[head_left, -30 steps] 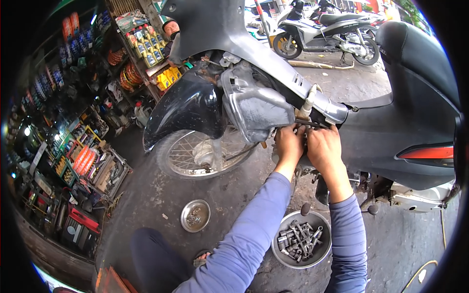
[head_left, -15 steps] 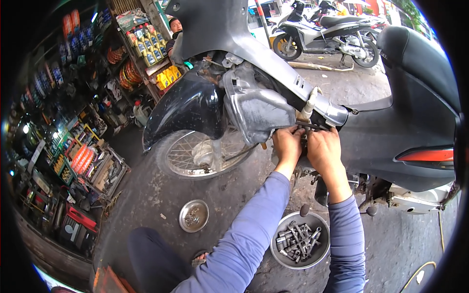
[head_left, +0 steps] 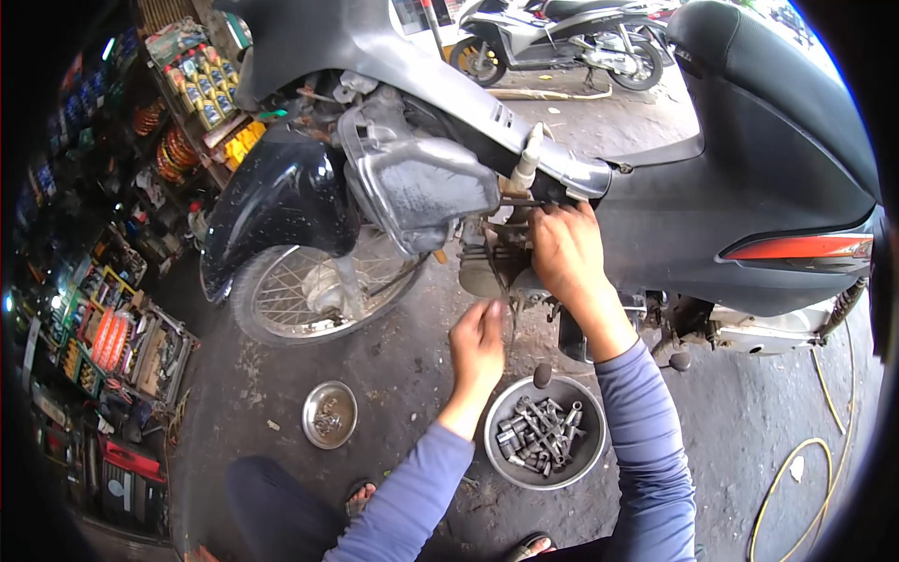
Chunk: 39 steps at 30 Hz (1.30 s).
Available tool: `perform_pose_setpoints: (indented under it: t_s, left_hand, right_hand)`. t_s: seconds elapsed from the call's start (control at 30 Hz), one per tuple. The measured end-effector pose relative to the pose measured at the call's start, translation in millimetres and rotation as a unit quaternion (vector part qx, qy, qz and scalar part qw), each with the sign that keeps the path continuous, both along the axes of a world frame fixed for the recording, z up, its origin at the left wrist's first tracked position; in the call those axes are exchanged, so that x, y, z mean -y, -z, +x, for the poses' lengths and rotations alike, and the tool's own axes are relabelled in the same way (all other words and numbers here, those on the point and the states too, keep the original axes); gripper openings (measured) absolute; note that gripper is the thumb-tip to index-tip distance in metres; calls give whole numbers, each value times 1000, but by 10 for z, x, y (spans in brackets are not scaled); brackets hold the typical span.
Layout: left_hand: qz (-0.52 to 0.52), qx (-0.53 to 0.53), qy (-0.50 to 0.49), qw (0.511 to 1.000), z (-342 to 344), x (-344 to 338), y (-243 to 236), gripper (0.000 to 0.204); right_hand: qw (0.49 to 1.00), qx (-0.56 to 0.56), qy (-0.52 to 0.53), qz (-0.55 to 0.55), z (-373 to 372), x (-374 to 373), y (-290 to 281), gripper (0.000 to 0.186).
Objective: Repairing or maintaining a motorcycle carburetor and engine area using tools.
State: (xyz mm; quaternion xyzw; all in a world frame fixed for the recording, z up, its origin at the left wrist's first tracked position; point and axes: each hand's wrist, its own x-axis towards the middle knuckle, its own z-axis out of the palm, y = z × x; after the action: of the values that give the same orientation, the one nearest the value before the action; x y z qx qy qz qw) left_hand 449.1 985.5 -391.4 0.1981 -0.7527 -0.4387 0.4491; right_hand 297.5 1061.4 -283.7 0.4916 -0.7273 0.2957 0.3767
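Observation:
A motorbike with dark side panels (head_left: 655,229) stands in front of me, its front wheel to the left. My right hand (head_left: 568,245) is at the middle of the bike, under the silver frame cover (head_left: 588,173). Its fingers curl in among the engine parts, and what they grip is hidden. Lower and to the left, my left hand (head_left: 478,351) is apart from the bike, fingers curled and thumb up; anything in it is too small to make out. Beside the right hand are a grey airbox (head_left: 421,183), a pale hose (head_left: 529,159) and the engine cylinder (head_left: 479,272).
Below the bike sits a metal bowl (head_left: 494,445) of sockets and wrenches. A smaller dish (head_left: 309,426) holds small hardware. A yellow hose (head_left: 763,492) curls on the right. Shelves of bottles (head_left: 201,84) and parts line the left; another scooter (head_left: 562,42) stands behind.
My left hand has come away from the engine, down and toward me. The right hand stays at the engine. My view has shifted, so the bike appears further left and higher.

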Motion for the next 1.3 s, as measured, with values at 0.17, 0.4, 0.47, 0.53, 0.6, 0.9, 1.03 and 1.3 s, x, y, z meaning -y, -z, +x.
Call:
perform_pose_setpoints:
  t_s: [0.17, 0.4, 0.47, 0.53, 0.6, 0.9, 1.03, 1.3]
  left_hand:
    - [313, 99, 27, 944, 987, 46, 1067, 20]
    - [142, 75, 80, 984, 765, 451, 620, 15]
    - [-153, 27, 92, 984, 496, 561, 130, 21]
    - [-258, 0, 115, 959, 166, 616, -343, 35]
    - [-378, -5, 153, 913, -197, 715, -748, 44]
    - [-422, 102, 214, 875, -928, 921, -922, 35]
    - [-458, 90, 151, 871, -969, 889, -879, 19]
    - [-460, 160, 177, 855, -920, 924, -938, 35]
  right_hand:
    - [998, -28, 54, 36, 33, 55, -26, 13]
    - [995, -80, 47, 32, -67, 58, 100, 14]
    - [993, -102, 53, 40, -57, 44, 108, 14]
    - [993, -91, 59, 36, -20, 39, 96, 14]
    - [992, -73, 84, 56, 27, 48, 73, 14]
    - [993, -67, 80, 47, 51, 21, 81, 15]
    - [995, -62, 75, 24, 89, 13, 37, 16]
    - [995, -47, 76, 37, 119, 25, -39, 18]
